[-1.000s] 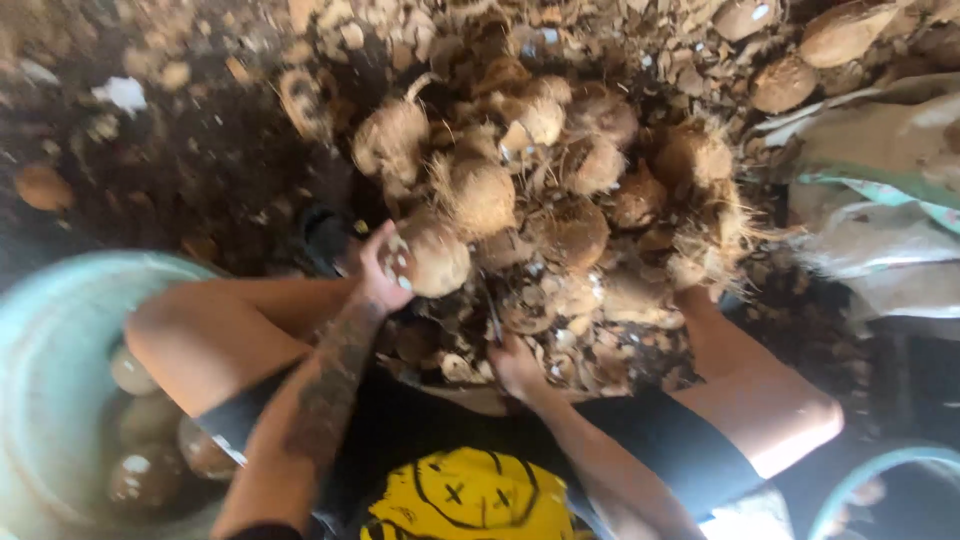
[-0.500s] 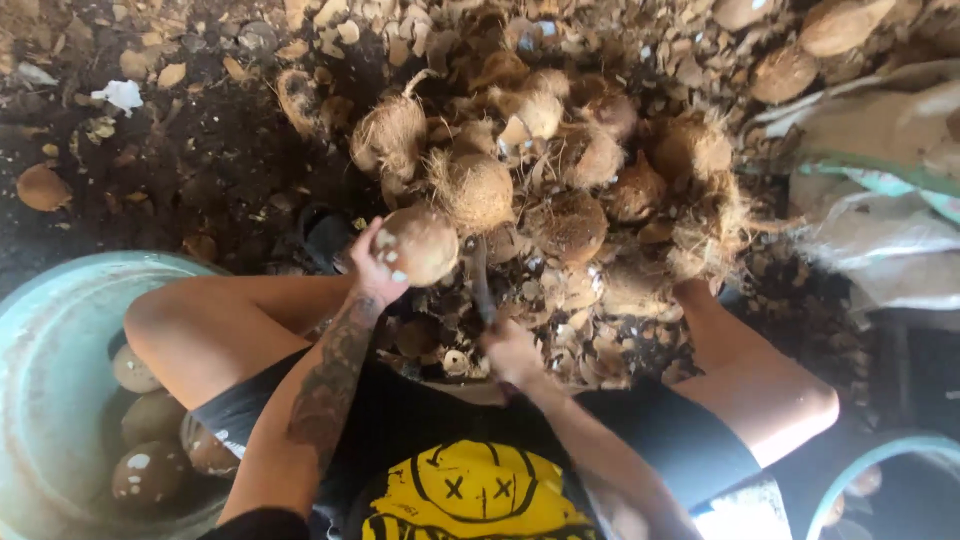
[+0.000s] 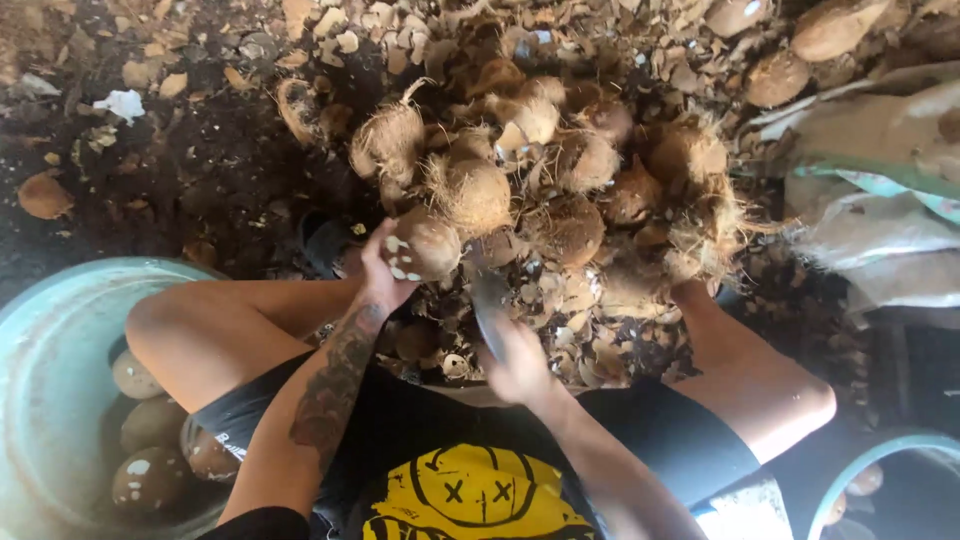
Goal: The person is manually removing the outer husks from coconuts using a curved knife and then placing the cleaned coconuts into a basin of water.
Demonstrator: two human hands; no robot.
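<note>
With the left hand (image 3: 385, 275) gripping a coconut (image 3: 425, 245) just beside the blade (image 3: 487, 300) clenched in the right hand (image 3: 515, 360), a glancing chop could cut those fingers.

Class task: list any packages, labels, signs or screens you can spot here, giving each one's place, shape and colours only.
Sack: right edge beside the coconut pile, crumpled, grey-beige with a teal stripe.
Shirt print: bottom centre on the person's black top, rounded yellow patch with black marks.
No signs or screens.
</note>
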